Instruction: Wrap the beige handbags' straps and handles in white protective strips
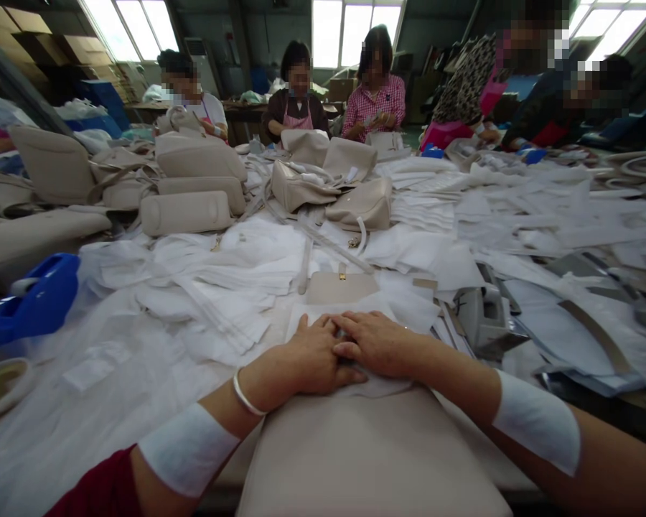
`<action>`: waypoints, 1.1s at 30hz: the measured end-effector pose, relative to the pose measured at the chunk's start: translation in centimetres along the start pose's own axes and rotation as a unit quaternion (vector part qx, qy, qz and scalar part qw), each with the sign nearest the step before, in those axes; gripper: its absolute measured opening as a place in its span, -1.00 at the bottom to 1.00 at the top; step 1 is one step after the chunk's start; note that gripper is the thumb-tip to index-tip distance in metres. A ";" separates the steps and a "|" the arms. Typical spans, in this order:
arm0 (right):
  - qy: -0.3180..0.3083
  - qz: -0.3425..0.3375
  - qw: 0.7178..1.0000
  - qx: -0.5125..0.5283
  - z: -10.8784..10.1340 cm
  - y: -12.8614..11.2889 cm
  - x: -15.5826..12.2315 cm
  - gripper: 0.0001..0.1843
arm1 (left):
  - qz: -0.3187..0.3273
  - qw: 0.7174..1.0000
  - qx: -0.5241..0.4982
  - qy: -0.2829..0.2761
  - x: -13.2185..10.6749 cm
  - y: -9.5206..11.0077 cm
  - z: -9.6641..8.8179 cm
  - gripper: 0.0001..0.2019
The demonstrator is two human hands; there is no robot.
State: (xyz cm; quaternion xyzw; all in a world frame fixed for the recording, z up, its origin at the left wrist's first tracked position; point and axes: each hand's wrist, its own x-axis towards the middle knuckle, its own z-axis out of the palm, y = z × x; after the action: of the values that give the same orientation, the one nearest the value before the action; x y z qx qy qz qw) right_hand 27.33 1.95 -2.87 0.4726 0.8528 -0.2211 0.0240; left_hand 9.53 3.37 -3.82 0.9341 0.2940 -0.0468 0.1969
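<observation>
A beige handbag [371, 456] lies in front of me at the table's near edge, its smooth panel facing up. Over its far part rests a thin white sheet [374, 386]. My left hand [312, 359] lies on this sheet, fingers stretched out. From the other side, my right hand [380, 343] presses flat there too, and its fingertips overlap those of my left hand. Neither hand grips anything that I can see. Just beyond my fingers shows a beige flap [334, 289] with a small gold clasp [343, 276]. What is under the sheet is hidden.
White sheets [247, 262] cover much of the table. Several beige bags [194, 161] are heaped at the far left and centre. A blue tape dispenser [37, 298] stands left, a grey tape dispenser [484, 316] right. Several co-workers [374, 97] are across the table.
</observation>
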 end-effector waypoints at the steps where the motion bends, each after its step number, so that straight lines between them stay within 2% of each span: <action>1: -0.008 0.028 1.000 -0.005 0.9 0.7 -0.6 -0.33 | -0.008 1.000 -0.004 -0.006 0.0 -0.1 0.1 -0.29; 4: -0.010 0.101 0.995 -0.018 2.9 2.9 -2.4 -0.14 | -0.026 0.999 -0.012 -0.022 -0.1 -0.5 0.5 -0.20; 6: -0.008 0.122 0.992 -0.016 3.6 3.7 -3.2 -0.13 | -0.025 0.999 -0.011 -0.026 -0.1 -0.7 0.7 -0.18; 11: 0.015 0.133 0.991 -0.025 4.6 3.4 -3.6 -0.15 | -0.028 0.999 -0.004 -0.026 -0.1 -0.9 1.2 -0.18; 14: 0.022 0.140 0.989 -0.046 4.3 3.0 -3.9 -0.17 | -0.019 0.999 -0.008 -0.029 0.0 -0.9 1.3 -0.20; 17: -0.002 0.117 0.991 -0.060 2.4 3.2 -3.6 -0.27 | -0.017 0.999 -0.012 -0.029 0.1 -1.0 1.3 -0.20; 19: -0.016 0.092 0.994 -0.052 0.3 3.9 -2.4 -0.40 | -0.015 0.999 -0.012 -0.029 0.1 -1.0 1.2 -0.20; 21: 0.000 0.089 0.995 -0.042 -1.7 5.0 -0.1 -0.47 | -0.013 0.999 -0.010 -0.031 0.2 -1.1 1.1 -0.20; 24: 0.020 0.147 0.987 -0.053 -3.3 7.0 4.5 -0.47 | -0.011 0.999 -0.007 -0.039 0.3 -1.2 1.0 -0.19; 28: -0.014 0.195 0.978 -0.068 -2.5 8.9 9.6 -0.42 | -0.012 0.999 -0.008 -0.041 0.4 -1.2 0.9 -0.19; 31: -0.029 0.209 0.975 -0.074 -1.7 9.6 11.4 -0.40 | -0.011 0.999 -0.007 -0.039 0.4 -1.2 1.0 -0.20; 33: -0.027 0.227 0.970 -0.076 -1.8 9.9 11.9 -0.32 | -0.011 0.999 -0.007 -0.039 0.4 -1.2 1.1 -0.20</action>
State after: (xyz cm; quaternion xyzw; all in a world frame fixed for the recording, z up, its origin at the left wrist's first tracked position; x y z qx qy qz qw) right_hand 29.09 16.66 -7.75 0.6445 0.7364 -0.1571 0.1327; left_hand 9.22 4.11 -5.30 0.9271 0.2963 -0.0833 0.2140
